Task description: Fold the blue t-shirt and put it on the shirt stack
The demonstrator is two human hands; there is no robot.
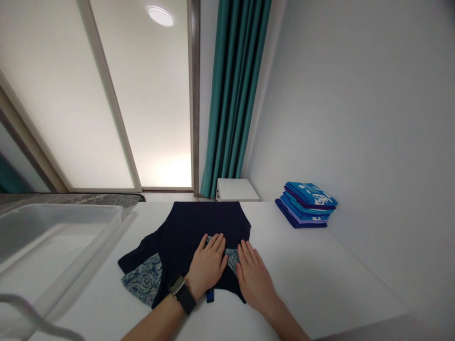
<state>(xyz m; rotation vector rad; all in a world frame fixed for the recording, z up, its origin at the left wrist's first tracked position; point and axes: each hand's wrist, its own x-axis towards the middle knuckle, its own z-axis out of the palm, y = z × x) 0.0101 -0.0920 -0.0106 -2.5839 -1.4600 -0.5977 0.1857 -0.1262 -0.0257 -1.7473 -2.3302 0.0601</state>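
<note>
A dark navy garment [206, 218], likely a shirt, lies on the white table [302, 279]. One sleeve with a blue paisley-patterned part sticks out at its left, and another paisley patch shows between my hands. My left hand [209, 263], with a black watch on the wrist, rests flat on the middle of the cloth, fingers stretched out. Just right of it, my right hand [254, 274] lies flat along the garment's right edge, fingers extended and close together. A small blue tag [210, 296] pokes out at the near edge.
A stack of folded blue and purple cloths [307, 204] sits at the table's back right, near the wall. On the left stands a translucent plastic bin [88, 246]. Behind the table are a white cabinet [237, 189], a teal curtain [234, 94] and frosted sliding doors [152, 104].
</note>
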